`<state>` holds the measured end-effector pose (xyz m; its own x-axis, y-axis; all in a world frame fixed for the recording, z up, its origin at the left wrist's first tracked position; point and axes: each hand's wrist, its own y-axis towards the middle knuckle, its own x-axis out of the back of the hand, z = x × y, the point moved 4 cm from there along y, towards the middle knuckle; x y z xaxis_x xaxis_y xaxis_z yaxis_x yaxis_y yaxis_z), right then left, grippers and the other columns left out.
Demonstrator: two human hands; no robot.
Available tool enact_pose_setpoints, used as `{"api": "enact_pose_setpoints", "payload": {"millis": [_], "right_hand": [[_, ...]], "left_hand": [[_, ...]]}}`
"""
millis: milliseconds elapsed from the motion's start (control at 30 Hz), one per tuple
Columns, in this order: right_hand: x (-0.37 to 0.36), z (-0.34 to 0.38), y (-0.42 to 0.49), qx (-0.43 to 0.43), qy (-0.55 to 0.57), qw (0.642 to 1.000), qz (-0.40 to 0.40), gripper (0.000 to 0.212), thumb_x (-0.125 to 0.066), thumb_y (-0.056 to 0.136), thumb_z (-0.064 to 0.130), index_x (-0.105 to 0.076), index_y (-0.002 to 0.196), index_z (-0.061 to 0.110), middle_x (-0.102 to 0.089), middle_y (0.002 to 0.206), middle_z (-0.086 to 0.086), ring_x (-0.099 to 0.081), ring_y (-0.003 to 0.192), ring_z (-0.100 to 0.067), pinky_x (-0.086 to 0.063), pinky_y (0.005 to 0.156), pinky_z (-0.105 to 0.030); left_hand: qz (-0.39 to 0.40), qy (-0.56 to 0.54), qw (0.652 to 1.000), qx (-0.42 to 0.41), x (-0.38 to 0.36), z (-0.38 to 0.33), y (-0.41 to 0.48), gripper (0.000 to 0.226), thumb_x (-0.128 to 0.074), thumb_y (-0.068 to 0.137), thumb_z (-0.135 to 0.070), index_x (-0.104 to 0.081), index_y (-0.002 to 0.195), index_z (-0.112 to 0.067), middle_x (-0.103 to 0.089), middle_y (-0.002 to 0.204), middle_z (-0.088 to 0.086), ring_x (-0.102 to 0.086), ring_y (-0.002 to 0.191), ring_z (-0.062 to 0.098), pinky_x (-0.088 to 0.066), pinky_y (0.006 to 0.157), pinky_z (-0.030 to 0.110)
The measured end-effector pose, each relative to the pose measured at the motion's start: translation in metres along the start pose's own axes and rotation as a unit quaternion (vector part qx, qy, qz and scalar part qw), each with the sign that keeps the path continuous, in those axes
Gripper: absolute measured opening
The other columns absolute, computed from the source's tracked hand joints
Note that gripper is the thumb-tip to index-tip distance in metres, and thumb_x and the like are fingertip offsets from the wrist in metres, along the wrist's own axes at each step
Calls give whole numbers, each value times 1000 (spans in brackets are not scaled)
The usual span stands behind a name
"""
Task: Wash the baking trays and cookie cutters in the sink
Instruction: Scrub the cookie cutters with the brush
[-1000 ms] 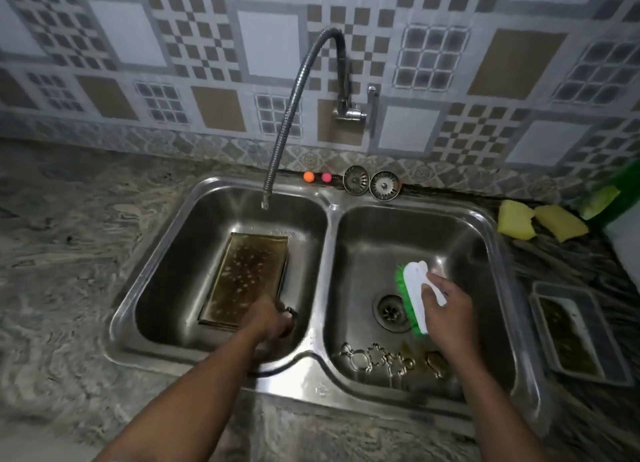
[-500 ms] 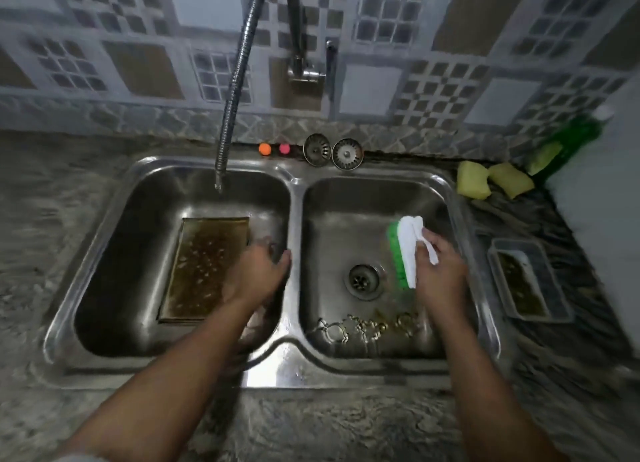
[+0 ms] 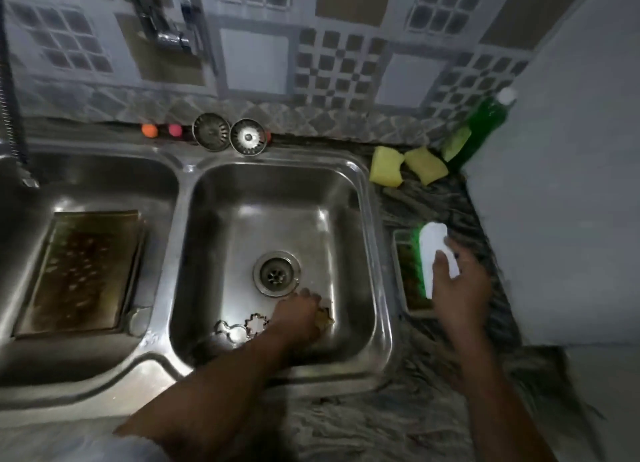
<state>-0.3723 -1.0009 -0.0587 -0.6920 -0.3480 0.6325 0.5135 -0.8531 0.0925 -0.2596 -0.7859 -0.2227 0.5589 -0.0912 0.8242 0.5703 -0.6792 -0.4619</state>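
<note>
Granite counter (image 3: pixel 363 423) fills the near edge, and both our forearms reach over it to the sink (image 3: pixel 152 378), which has two basins. Nearest, our left hand (image 3: pixel 298 314) is down on the floor of the right basin (image 3: pixel 346 219), fingers bent together over the cutters (image 3: pixel 256 321). One cutter pokes out from under the fingertips, but whether we already pinch it we cannot tell. We count three cutters in a row by the basin's near wall, two bare to the left of the hand and one partly covered; more could hide beneath the palm.

Just right of the sink, our right hand (image 3: pixel 460 285) grips the brush (image 3: pixel 433 250), fingers wrapped round its white back and thumb laid on top, green bristles over the small tray (image 3: pixel 414 309) on the counter. One brush, then, and two trays: the small one here, and the big tray (image 3: pixel 83 271) lying flat and browned in the left basin (image 3: pixel 104 181).

We judge the step to be picking a cutter to scrub, with neither tray washed yet. The next move calls for a firm pinch on thin metal, lifting it clear of its neighbours and bringing the brush over the basin.

Beyond the drain (image 3: pixel 276 273), along the back, sit two strainers (image 3: pixel 211 131), two small balls (image 3: pixel 149 130), two sponges (image 3: pixel 386 167) and one green bottle (image 3: pixel 481 125). Farthest off is the tap (image 3: pixel 173 35) on the tiled wall (image 3: pixel 339 66).
</note>
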Motion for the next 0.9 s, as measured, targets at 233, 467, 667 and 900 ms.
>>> {"api": "enact_pose_setpoints", "payload": {"millis": [233, 467, 667, 900], "right_hand": [[-1, -57, 13, 11, -23, 993, 120, 35, -60, 96, 27, -63, 129, 17, -63, 130, -5, -58, 115, -16, -42, 95, -23], [1, -73, 22, -1, -16, 991, 132, 34, -60, 96, 26, -64, 128, 17, -64, 128, -5, -61, 116, -21, -44, 94, -24], [13, -30, 30, 39, 92, 991, 84, 20, -67, 91, 27, -72, 109, 30, -68, 112, 14, -60, 103, -1, -50, 91, -22], [-70, 28, 26, 121, 66, 948, 285, 22, -71, 85, 43, -75, 104, 31, -72, 105, 19, -64, 98, 4, -48, 85, -17]], "left_hand": [[33, -13, 996, 76, -41, -47, 30, 45, -52, 90, -42, -49, 130, -21, -50, 128, 8, -55, 113, 31, -48, 88, 42], [5, -152, 984, 94, -43, -46, 38, 37, -54, 77, -46, -69, 99, -21, -69, 97, 4, -69, 92, 26, -50, 74, 30], [-131, -562, 806, 133, 10, -40, 22, 26, -74, 80, 5, -73, 99, -13, -74, 94, 2, -69, 76, 18, -55, 59, 23], [-161, -601, 783, 10, 74, -31, 4, 42, -75, 74, 15, -72, 112, -3, -75, 94, 6, -72, 78, 18, -58, 73, 32]]}}
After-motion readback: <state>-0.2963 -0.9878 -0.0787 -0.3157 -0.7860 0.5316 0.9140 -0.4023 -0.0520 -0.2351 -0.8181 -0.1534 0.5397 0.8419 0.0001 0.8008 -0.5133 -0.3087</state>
